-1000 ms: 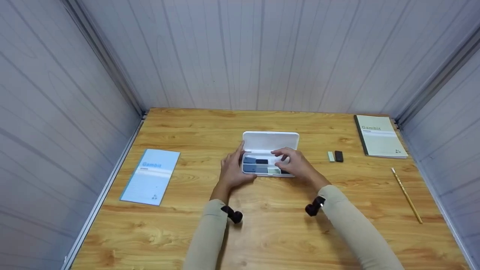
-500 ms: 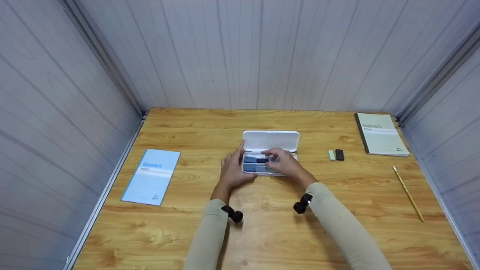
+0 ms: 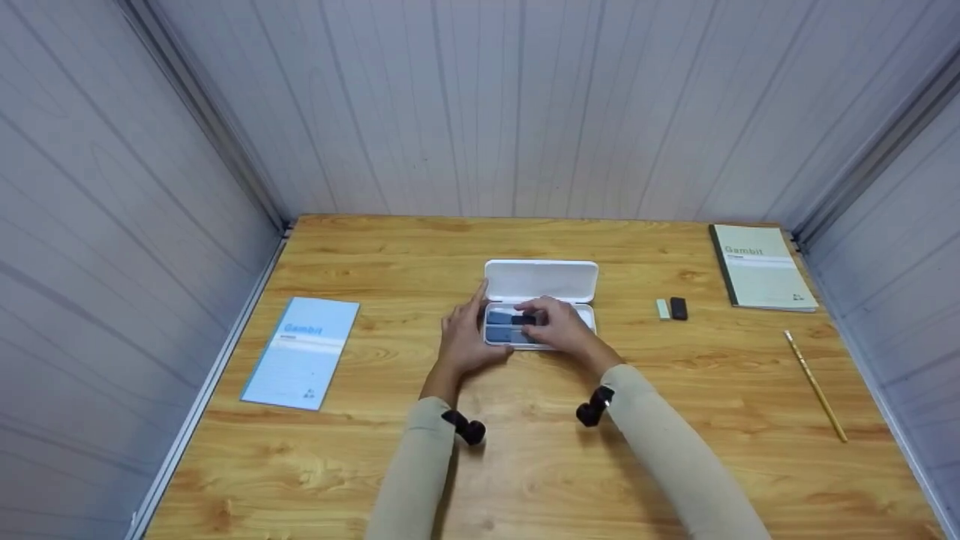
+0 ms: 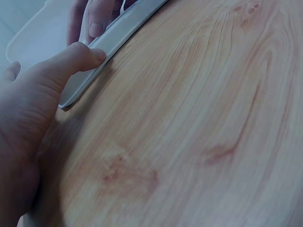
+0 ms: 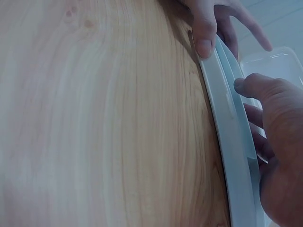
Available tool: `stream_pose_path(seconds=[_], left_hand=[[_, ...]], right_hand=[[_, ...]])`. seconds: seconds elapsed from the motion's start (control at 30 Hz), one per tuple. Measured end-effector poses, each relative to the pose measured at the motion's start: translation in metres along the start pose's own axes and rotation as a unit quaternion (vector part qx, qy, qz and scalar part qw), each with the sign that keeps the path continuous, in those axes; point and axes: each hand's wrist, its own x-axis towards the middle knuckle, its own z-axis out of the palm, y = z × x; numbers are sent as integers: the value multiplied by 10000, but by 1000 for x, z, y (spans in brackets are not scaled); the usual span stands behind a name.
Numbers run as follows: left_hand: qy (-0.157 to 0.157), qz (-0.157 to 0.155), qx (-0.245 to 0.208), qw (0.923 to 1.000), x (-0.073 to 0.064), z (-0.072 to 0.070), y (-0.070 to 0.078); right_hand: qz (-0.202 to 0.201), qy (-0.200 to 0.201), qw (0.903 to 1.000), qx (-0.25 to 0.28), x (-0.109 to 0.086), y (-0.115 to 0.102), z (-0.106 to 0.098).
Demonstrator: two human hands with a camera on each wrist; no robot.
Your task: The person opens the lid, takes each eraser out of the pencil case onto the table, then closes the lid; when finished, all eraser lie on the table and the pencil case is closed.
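A white pencil case (image 3: 541, 280) lies with its lid up in the middle of the table. My left hand (image 3: 463, 343) holds its left end, the thumb on the front wall, as the left wrist view also shows. Blue-grey blocks (image 3: 498, 334) sit in the left compartments, beside a small black eraser-like block (image 3: 523, 320). My right hand (image 3: 564, 328) is over the case, thumb and forefinger pinching the black block at its edges. In the right wrist view, the right thumb (image 5: 260, 86) reaches inside the case wall. The right hand hides part of the right compartments.
Right of the case lie a pale green block (image 3: 663, 309) and another black block (image 3: 679, 308). A cream notebook (image 3: 763, 268) and a pencil (image 3: 816, 386) are farther right. A blue notebook (image 3: 301, 352) lies on the left. Panel walls (image 3: 480, 112) border the table.
My right hand has moved left within the case, from the right compartments to the black block. The left hand stays on the case's left end.
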Motion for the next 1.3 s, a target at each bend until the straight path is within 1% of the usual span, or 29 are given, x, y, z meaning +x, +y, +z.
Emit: stream_pose_path(seconds=[0.03,0.07,0.17,0.27,0.3,0.43,0.5,0.73,0.87,0.97,1.17,1.3], left_hand=[[9,2,-12,10000,0,0,0],[14,5,-13,10000,0,0,0],[19,35,-1,10000,0,0,-1],[37,65,34,10000,0,0,-1],[47,74,33,10000,0,0,-1],[48,85,-8,10000,0,-1,0],[14,65,-8,10000,0,-1,0],[8,70,29,10000,1,-1,-1],[-15,43,-11,10000,0,-1,-1],[-26,17,-30,10000,0,-1,-1],[21,58,-7,10000,0,0,-1],[43,50,-4,10000,1,0,-1]], right_hand=[[-53,24,10000,3,1,2,1],[-157,48,9999,-21,3,8,3],[-172,84,9998,-67,8,20,9],[-104,79,9998,-138,14,32,14],[-25,71,9999,-139,15,32,14],[-69,119,9996,-233,16,37,16],[-55,148,9997,-209,16,37,16],[-202,388,9986,-285,13,33,14],[-54,353,9990,-265,11,29,13],[-73,350,9990,-260,7,23,9],[-166,448,9988,49,2,9,3],[-125,633,9973,345,0,5,1]])
